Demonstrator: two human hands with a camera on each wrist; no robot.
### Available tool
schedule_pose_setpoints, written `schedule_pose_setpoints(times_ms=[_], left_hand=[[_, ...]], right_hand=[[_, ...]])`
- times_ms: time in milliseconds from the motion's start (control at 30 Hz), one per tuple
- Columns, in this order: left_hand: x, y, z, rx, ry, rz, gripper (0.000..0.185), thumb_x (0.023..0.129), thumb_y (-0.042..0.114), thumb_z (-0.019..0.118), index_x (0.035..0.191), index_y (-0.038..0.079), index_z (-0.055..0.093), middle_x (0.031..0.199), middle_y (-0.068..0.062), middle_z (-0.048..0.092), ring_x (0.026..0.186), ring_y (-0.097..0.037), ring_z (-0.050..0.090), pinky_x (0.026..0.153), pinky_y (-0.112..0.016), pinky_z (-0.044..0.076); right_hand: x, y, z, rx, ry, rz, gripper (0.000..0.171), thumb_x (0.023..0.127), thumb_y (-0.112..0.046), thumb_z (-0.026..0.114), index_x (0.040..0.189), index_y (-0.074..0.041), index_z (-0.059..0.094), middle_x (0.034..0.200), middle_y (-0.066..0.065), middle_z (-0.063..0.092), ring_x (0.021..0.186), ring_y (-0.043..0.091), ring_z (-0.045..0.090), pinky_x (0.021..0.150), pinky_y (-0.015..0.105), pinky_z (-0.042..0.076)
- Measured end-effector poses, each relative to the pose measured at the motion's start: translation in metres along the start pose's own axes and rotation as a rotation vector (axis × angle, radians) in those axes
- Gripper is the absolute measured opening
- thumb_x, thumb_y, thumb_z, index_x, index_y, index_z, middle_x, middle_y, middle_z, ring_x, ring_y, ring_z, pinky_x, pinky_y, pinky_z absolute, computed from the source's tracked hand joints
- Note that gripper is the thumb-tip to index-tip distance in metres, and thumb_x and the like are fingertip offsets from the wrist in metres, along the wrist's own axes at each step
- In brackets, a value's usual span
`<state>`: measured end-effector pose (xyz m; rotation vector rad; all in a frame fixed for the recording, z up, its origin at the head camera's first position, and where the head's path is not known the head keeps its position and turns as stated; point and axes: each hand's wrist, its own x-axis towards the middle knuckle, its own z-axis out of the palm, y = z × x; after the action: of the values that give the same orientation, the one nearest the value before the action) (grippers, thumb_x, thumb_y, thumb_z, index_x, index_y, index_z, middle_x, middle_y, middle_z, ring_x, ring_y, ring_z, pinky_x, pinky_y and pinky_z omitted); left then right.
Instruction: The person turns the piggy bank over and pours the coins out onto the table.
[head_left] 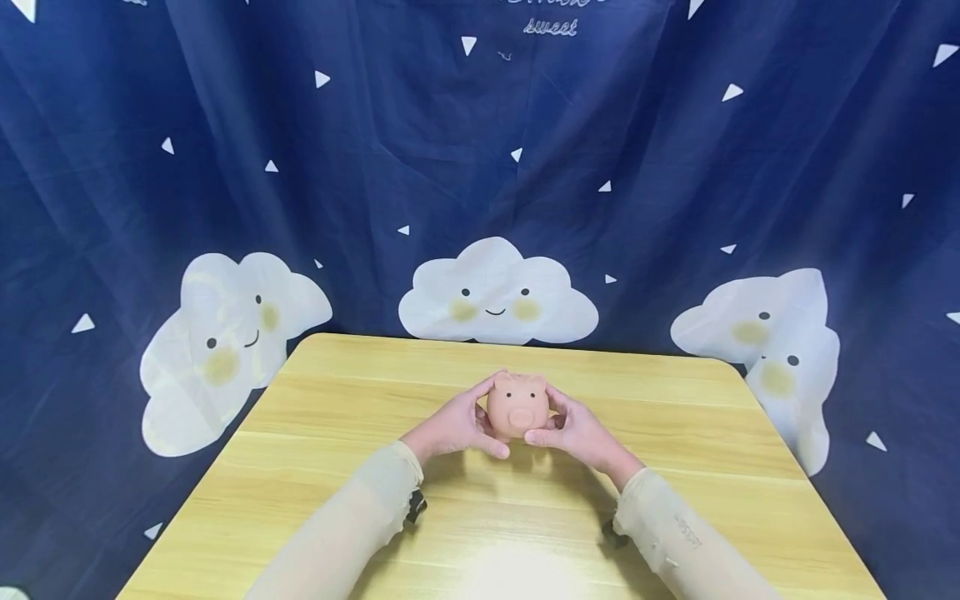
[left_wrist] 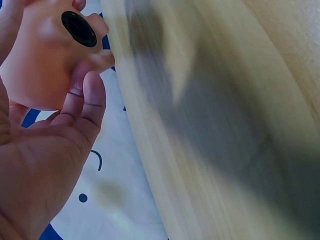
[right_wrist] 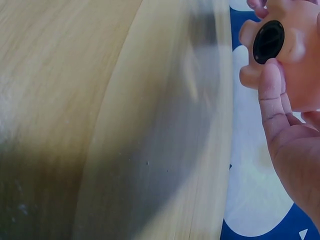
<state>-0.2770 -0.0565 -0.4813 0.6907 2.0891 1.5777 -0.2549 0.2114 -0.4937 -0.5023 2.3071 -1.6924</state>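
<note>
Head view: small pink rubbery pig toy [head_left: 517,405] is lifted above the pale wooden table [head_left: 337,467], centre, cupped by left hand [head_left: 455,425] at nine o'clock and right hand [head_left: 576,430] at three, fingers curled round it; nothing set down.

pig [head_left: 517,406]: smooth matt rubbery | table [head_left: 337,467]: pale wood-grain | backdrop [head_left: 375,167]: cloth

Pig [head_left: 517,406]: above table [head_left: 337,467] centre, betw. left hand [head_left: 455,427] and right hand [head_left: 576,432]. Curtain [head_left: 480,167]: behind table, also to its left & right.
</note>
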Motion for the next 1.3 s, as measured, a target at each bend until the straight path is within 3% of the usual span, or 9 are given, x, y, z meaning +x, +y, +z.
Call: schedule_pose_setpoints(times_ms=[133,300,533,633,733,867,933,1100,1300], left_hand=[[-0.0017,0.0013,-0.0005,0.024,0.002,-0.019,0.134,0.073,0.003,0.098,0.173,0.032,0.014,0.106,-0.017,0.074,0.093,-0.023,0.076,0.087,-0.029,0.063],[-0.0035,0.0016,-0.0007,0.132,0.041,-0.025,0.130,0.074,0.005,0.098,0.173,0.030,0.017,0.093,-0.011,0.072,0.084,-0.018,0.071,0.080,-0.028,0.062],[-0.0046,0.0002,0.0001,0.220,0.099,-0.007,0.126,0.074,0.013,0.100,0.172,0.027,0.023,0.084,-0.007,0.068,0.078,-0.016,0.066,0.073,-0.027,0.059],[-0.0050,-0.0004,0.0008,0.235,0.118,0.010,0.123,0.074,0.016,0.100,0.171,0.029,0.027,0.096,-0.007,0.070,0.087,-0.018,0.066,0.079,-0.031,0.059],[-0.0050,-0.0011,0.0021,0.258,0.147,0.032,0.117,0.073,0.019,0.101,0.168,0.032,0.034,0.124,-0.002,0.070,0.107,-0.021,0.064,0.095,-0.039,0.059],[-0.0039,-0.0021,0.0038,0.243,0.161,0.075,0.112,0.073,0.018,0.100,0.165,0.031,0.038,0.156,0.003,0.057,0.134,-0.027,0.062,0.117,-0.049,0.052],[-0.0035,-0.0025,0.0042,0.235,0.162,0.096,0.117,0.074,0.018,0.100,0.169,0.027,0.031,0.165,0.000,0.049,0.140,-0.030,0.060,0.122,-0.049,0.049],[-0.0044,0.0002,0.0048,0.253,0.169,0.128,0.133,0.076,0.023,0.100,0.174,0.027,0.010,0.174,-0.003,0.035,0.135,-0.030,0.064,0.116,-0.040,0.055],[-0.0058,0.0044,0.0043,0.287,0.173,0.160,0.131,0.075,0.024,0.100,0.173,0.032,0.014,0.177,0.007,0.030,0.120,-0.020,0.071,0.108,-0.034,0.058]], right_hand=[[-0.0005,-0.0002,-0.0012,0.051,-0.024,0.021,0.095,0.093,-0.022,0.086,0.170,-0.016,0.030,0.152,0.019,0.058,0.108,0.022,0.075,0.089,0.027,0.062],[-0.0007,-0.0007,-0.0024,0.104,-0.048,0.036,0.094,0.094,-0.022,0.084,0.169,-0.012,0.029,0.148,0.021,0.060,0.101,0.018,0.075,0.082,0.028,0.063],[-0.0011,-0.0008,-0.0031,0.090,-0.060,0.040,0.094,0.095,-0.027,0.083,0.169,-0.007,0.028,0.145,0.021,0.061,0.098,0.017,0.073,0.086,0.028,0.062],[-0.0013,-0.0015,-0.0028,0.100,-0.059,0.045,0.092,0.095,-0.027,0.082,0.169,-0.010,0.030,0.145,0.019,0.061,0.098,0.018,0.073,0.087,0.029,0.061],[-0.0016,-0.0024,-0.0028,0.112,-0.054,0.048,0.088,0.096,-0.024,0.081,0.168,-0.010,0.032,0.140,0.019,0.064,0.094,0.018,0.072,0.087,0.029,0.062],[-0.0024,-0.0019,-0.0038,0.116,-0.046,0.050,0.085,0.099,-0.023,0.078,0.168,-0.006,0.031,0.136,0.021,0.065,0.091,0.017,0.071,0.088,0.028,0.062],[-0.0027,-0.0011,-0.0043,0.120,-0.042,0.054,0.084,0.099,-0.024,0.077,0.167,-0.005,0.031,0.137,0.021,0.065,0.091,0.017,0.070,0.089,0.028,0.061],[-0.0031,-0.0004,-0.0052,0.153,-0.045,0.067,0.077,0.103,-0.024,0.072,0.166,-0.004,0.034,0.132,0.018,0.067,0.091,0.016,0.069,0.086,0.027,0.062],[-0.0032,-0.0017,-0.0060,0.188,-0.067,0.067,0.073,0.104,-0.025,0.070,0.164,-0.001,0.036,0.124,0.010,0.069,0.089,0.017,0.068,0.083,0.028,0.062]])
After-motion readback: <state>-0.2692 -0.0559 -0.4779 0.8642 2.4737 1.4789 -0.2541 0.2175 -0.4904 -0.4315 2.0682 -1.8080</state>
